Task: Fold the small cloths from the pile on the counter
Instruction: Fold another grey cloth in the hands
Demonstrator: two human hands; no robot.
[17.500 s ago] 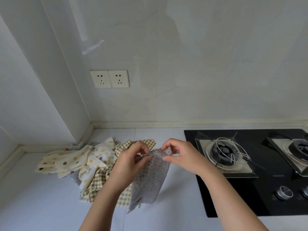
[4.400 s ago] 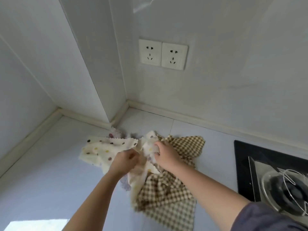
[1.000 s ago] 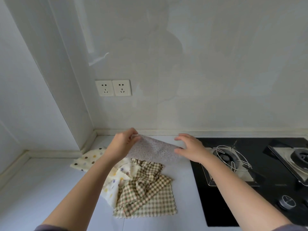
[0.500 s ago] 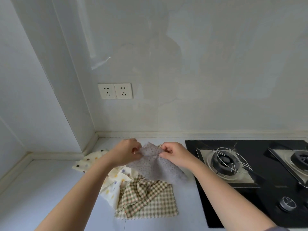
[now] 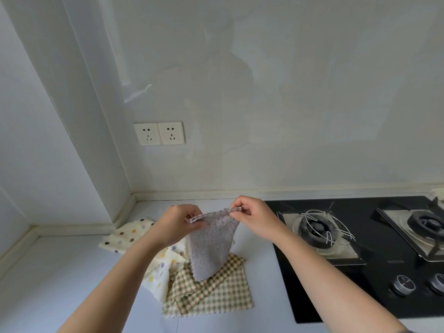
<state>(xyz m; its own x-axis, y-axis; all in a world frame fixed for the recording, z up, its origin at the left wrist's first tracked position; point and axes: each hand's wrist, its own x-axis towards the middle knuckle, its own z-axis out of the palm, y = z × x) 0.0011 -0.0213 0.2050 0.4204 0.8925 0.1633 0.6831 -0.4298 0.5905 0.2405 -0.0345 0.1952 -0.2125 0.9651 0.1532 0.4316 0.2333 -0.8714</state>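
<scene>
1. Left hand is pinching one end of the top edge of the grey speckled cloth, thumb in front and fingers curled behind. It is clamping the fabric, not resting on it.
2. Right hand is pinching the other end of the same edge between thumb and fingertips. The hands are holding apart, so the edge is pulling nearly taut between them.
3. The held edge appears to be showing two zigzag hems lying together. My reading is that the cloth is hanging already doubled, with the hands matching the hems before the next fold.
4. The cloth is hanging in the air above the counter, tapering to a lower tip that is dangling over the pile. Holding it aloft is letting gravity pull out the creases. I cannot tell whether the tip is touching the pile.
5. In the pile, the checked cloth is lying rumpled nearest the person, and the cream spotted cloth is trailing toward the corner. Both appear to be waiting unfolded.
6. The hob is sitting to the right, with the wire pan support near the right wrist. The work is staying on the bare side, probably to avoid the burners.
</scene>
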